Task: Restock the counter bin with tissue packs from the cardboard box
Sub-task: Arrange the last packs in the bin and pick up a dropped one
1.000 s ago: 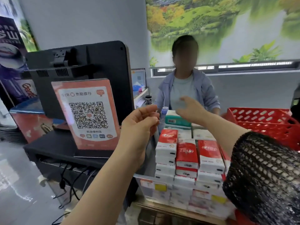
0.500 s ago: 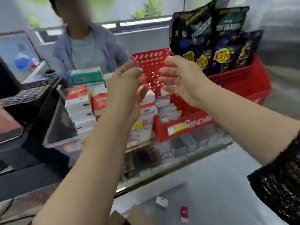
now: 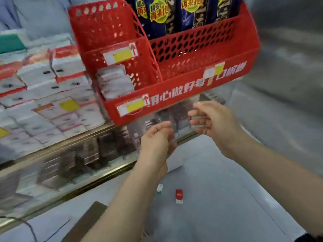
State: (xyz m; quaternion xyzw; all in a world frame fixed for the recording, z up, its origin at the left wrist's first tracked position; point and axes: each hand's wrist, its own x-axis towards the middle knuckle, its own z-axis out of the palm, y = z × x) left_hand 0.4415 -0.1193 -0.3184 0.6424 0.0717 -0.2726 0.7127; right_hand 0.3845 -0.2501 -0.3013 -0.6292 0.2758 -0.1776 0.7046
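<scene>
A: Hands first?

B: Both out in front, forearms bare, low before the glass-fronted bench (image 3: 111, 172). Left hand (image 3: 157, 138) with fingers loosely bent, gripping nothing. Right hand (image 3: 214, 123) just beside it, not touching, palm turned toward the left one, fingers spread and slack, likewise empty. Both blurred.

A: And the containers?

B: On the bench, one red perforated plastic bin (image 3: 174, 95), split into two compartments. Narrow left compartment: a small leaning stack of pale tissue packs (image 3: 113, 82), too smeared to count. Wide right compartment: dark blue snack bags (image 3: 157, 16) upright at the back, at least three, cut off by the top edge. Three white-and-yellow labels on the red plastic.

A: Anything beside it?

B: To its left, white-and-red tissue packs (image 3: 52, 81) piled high in several stacks, number impossible to tell. Down on the grey floor (image 3: 227, 189), two small packs, near each other but apart: one red-and-white pack (image 3: 179, 196), one white-and-green pack (image 3: 159, 187). Brown cardboard flap (image 3: 87, 222) at the lower edge, beside the left forearm — rest of the box out of sight.
</scene>
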